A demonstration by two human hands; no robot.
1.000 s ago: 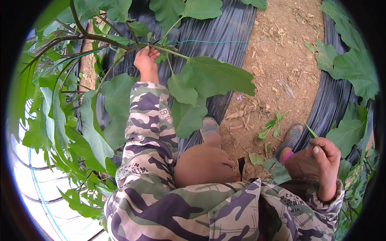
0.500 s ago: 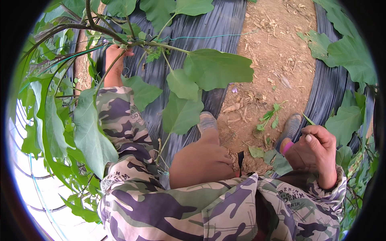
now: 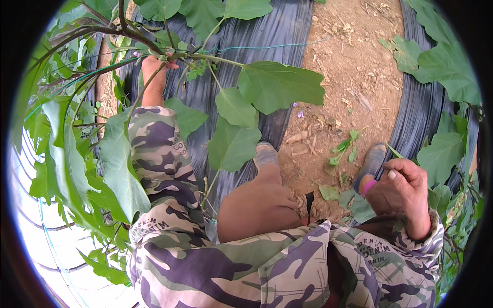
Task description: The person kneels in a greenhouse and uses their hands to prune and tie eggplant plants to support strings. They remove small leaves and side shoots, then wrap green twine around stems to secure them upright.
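My left hand [image 3: 154, 69] reaches far forward to a leafy eggplant plant at the upper left. Its fingers are closed round the stem [image 3: 137, 37] near a fork, partly hidden by the stem and small leaves. Broad green leaves [image 3: 280, 84] spread to the right of this hand, and another large leaf [image 3: 123, 164] hangs over my left sleeve. My right hand [image 3: 408, 187] is held at the right, above my shoe, with the fingers curled in and the thumb pressed against them. Whether something small is inside that fist is hidden.
Black plastic film [image 3: 246, 56] covers the planting rows on both sides of a bare soil path [image 3: 354, 66]. Thin green twine [image 3: 272, 46] crosses above the left row. A plucked leafy sprig [image 3: 344, 148] and fallen purple petals [image 3: 300, 114] lie on the soil. More plants [image 3: 441, 66] border the right side.
My left hand and the held stem have shifted slightly to the right, and the hanging leaves have swayed with them. My right hand has hardly moved.
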